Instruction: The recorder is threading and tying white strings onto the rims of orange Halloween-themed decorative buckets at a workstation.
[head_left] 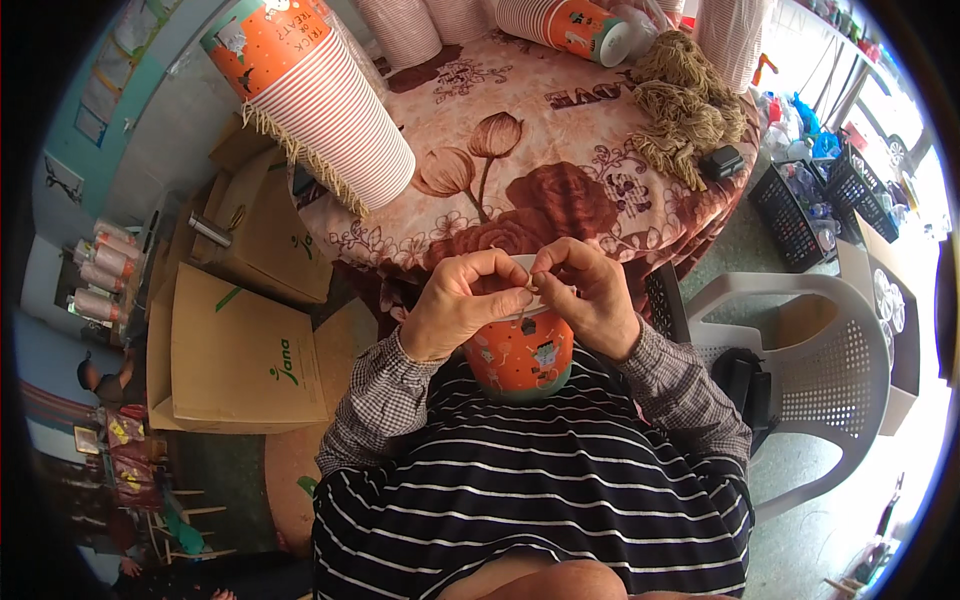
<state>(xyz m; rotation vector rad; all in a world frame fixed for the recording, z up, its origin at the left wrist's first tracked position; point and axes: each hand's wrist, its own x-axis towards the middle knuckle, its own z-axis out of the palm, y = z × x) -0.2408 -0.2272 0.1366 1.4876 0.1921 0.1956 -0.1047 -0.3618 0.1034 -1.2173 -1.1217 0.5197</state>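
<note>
An orange paper bucket (520, 357) with printed figures and a green base rests upright against my lap, its white rim partly covered by my fingers. At that rim my left hand (465, 302) is closed in a pinch, thumb against fingertips. My right hand (592, 300) pinches beside it, the fingertips of both nearly meeting. Between them shows a small tan bit that looks like cord, mostly hidden by the fingers. Farther off on the table lies a loose bundle of tan cords (690, 110).
A round table with a flowered cloth (490, 215) stands in front of me. Tall stacked paper buckets (335, 120) lean at its left; more stacks (560, 28) lie behind. Cardboard boxes (240, 350) stand left, a grey plastic chair (825, 370) and black crates (795, 210) right.
</note>
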